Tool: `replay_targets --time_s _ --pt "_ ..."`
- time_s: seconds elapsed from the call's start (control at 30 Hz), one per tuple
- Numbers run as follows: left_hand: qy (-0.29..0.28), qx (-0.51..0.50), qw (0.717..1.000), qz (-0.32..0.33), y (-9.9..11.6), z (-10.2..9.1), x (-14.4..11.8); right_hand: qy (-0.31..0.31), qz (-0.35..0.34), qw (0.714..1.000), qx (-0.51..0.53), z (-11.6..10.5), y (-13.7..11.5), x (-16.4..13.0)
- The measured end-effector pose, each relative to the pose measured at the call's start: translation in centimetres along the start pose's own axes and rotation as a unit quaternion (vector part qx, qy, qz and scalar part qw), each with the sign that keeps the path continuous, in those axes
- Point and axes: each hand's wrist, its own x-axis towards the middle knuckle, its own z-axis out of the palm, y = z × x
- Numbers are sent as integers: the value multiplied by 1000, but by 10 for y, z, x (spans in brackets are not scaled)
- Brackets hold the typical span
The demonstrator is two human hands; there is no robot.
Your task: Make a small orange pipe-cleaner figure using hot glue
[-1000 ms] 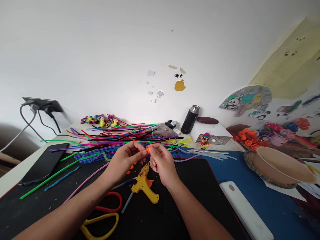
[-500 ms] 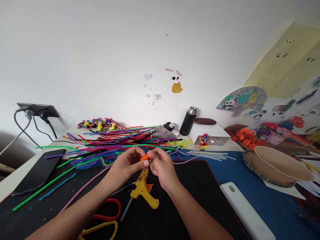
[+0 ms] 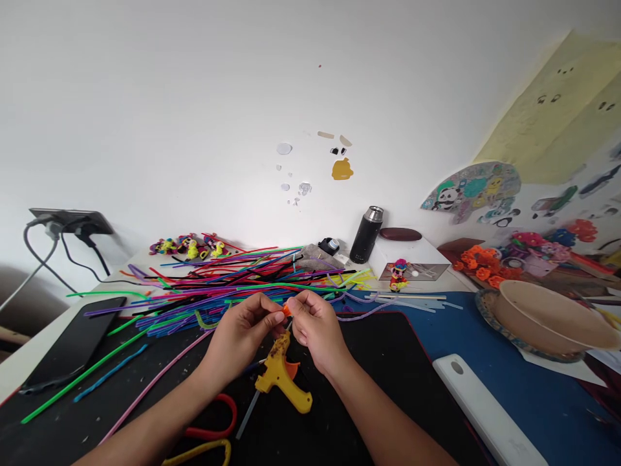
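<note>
Between my fingertips is a small orange piece (image 3: pixel 286 311), probably bent pipe cleaner, mostly covered by my fingers. My left hand (image 3: pixel 245 330) pinches it from the left with thumb and forefinger. From the right, my right hand (image 3: pixel 314 327) pinches it too, its thumb lying over the piece. Just below them a yellow glue gun (image 3: pixel 281 375) with an orange trigger lies on the black mat (image 3: pixel 388 388), a clear glue stick poking out of its back. Red-handled scissors (image 3: pixel 218 427) and a yellow handle (image 3: pixel 208 453) lie partly under my left forearm.
Many coloured pipe cleaners (image 3: pixel 233 278) spread behind my hands. A phone (image 3: pixel 72 349) lies at left. Small figures (image 3: pixel 191 246), a black flask (image 3: pixel 366 234) and one more figure (image 3: pixel 399 275) stand along the wall. At right are a bowl (image 3: pixel 548 317) and a white bar (image 3: pixel 490 408).
The orange piece shows less now, as my right thumb has moved over it and my fingers have closed in. The camera view has shifted slightly.
</note>
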Motion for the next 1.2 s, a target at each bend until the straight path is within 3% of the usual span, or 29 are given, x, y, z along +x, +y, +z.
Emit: replay_targets --time_s 0.4,0.67,0.83,1.1,1.2 --pt "-17 -106 991 -76 -10 2 5 6 14 1000 21 -1 2 2" --pt "-24 18 999 -34 8 -6 6 -23 -19 998 -59 -2 -1 1" --pt "-27 125 992 13 7 -10 4 -7 -43 993 -110 -3 4 0" --pt "-30 60 998 -20 7 -20 13 7 -47 993 -111 -3 -3 -1" --pt "-19 139 990 -15 7 -27 16 15 -38 996 -82 -2 -8 0"
